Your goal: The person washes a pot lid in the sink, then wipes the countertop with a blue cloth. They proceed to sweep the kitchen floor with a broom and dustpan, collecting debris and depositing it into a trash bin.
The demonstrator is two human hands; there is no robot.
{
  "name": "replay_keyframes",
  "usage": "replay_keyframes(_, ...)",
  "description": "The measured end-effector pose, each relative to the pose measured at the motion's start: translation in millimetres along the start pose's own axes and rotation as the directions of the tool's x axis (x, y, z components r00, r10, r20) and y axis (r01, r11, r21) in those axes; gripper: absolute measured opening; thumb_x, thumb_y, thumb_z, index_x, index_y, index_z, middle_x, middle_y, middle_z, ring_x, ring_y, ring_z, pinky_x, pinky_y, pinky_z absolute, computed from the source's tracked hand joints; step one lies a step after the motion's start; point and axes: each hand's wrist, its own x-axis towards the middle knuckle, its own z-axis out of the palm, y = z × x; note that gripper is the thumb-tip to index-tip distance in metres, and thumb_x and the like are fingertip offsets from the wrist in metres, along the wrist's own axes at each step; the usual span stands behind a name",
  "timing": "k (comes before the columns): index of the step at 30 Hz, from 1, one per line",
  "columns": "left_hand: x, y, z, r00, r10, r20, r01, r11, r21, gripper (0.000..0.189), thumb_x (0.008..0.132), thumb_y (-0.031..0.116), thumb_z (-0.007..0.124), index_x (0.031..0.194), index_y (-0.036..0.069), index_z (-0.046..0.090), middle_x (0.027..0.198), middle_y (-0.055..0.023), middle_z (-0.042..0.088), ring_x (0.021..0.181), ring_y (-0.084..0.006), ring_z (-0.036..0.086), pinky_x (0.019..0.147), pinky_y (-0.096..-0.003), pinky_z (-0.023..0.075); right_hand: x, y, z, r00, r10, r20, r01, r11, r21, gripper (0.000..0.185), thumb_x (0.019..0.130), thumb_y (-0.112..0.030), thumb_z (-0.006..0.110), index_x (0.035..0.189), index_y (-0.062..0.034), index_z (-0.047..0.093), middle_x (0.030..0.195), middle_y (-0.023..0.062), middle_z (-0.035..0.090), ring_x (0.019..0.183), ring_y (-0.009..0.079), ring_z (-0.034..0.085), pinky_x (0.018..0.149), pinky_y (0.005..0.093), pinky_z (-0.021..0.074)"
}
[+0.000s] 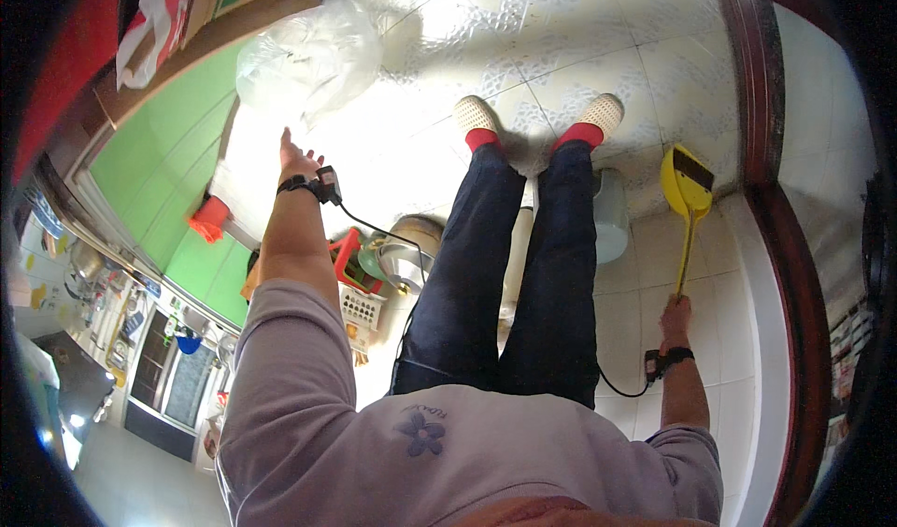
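My left hand reaches forward with its fingers apart and nothing in it. Just beyond its fingertips is a translucent plastic bag, puffed up above the bright floor; whether they touch, I cannot tell. On the other side, my right hand grips the thin yellow handle of a long-handled dustpan. The yellow pan hangs or rests near the wall, with a dark strip at its wide end that may be bristles. Both wrists wear a black strap with a small cabled device.
Green cabinet doors run along the left, with a red-orange cloth or bag on them. A metal bowl and a red plastic stool or rack sit left of my legs. A translucent bucket stands by my right leg. A dark-red door frame bounds the right.
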Motion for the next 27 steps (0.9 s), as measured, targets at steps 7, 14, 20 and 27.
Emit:
replay_keyframes(7, -112, -106, 74, 0.261, -0.328, 0.908, -0.359, 0.84, 0.406, 0.038, 0.095, 0.016, 0.051, 0.134, 0.012, 0.05, 0.119, -0.0045, 0.06, 0.107, -0.0173, 0.059, 0.087, -0.0325, 0.0507, -71, -206, -56, 0.956, -0.275, 0.105, 0.244, 0.94, 0.239, 0.029, 0.099, -0.027, 0.049, 0.099, 0.0015, 0.051, 0.073, 0.0083, 0.054, 0.053, 0.0164, 0.057, 0.045, 0.0333, 0.0492)
replay_keyframes(14, -331, -159, 109, 0.23, -0.402, 0.886, -0.024, 0.908, 0.418, 0.04, 0.1, 0.04, 0.047, 0.118, 0.004, 0.051, 0.093, -0.011, 0.066, 0.08, -0.0209, 0.064, 0.065, -0.0351, 0.0523, -157, -377, -45, 0.791, -0.496, 0.358, 0.134, 0.711, 0.691, 0.024, 0.098, -0.017, 0.045, 0.117, -0.0031, 0.05, 0.078, 0.0046, 0.056, 0.061, 0.0117, 0.054, 0.053, 0.0283, 0.0491)
replay_keyframes(20, -315, -113, 92, 0.499, -0.134, 0.856, -0.353, 0.871, 0.342, 0.031, 0.1, 0.027, 0.043, 0.112, 0.0, 0.053, 0.086, -0.0134, 0.065, 0.078, -0.02, 0.064, 0.061, -0.034, 0.0509, -190, -443, -20, 0.671, -0.738, -0.069, 0.604, 0.49, 0.628, 0.048, 0.099, -0.018, 0.043, 0.145, -0.0072, 0.033, 0.078, 0.004, 0.057, 0.057, 0.0106, 0.052, 0.049, 0.0261, 0.046)
replay_keyframes(27, -249, -109, 61, 0.511, -0.247, 0.824, -0.152, 0.917, 0.369, 0.044, 0.103, 0.033, 0.039, 0.14, 0.009, 0.04, 0.069, -0.0017, 0.046, 0.056, -0.0116, 0.047, 0.051, -0.0284, 0.0462, -199, -446, -98, 0.726, -0.579, 0.371, 0.188, 0.686, 0.702, 0.052, 0.1, -0.019, 0.043, 0.15, -0.0133, 0.03, 0.077, 0.0063, 0.056, 0.056, 0.0144, 0.053, 0.053, 0.0299, 0.048)
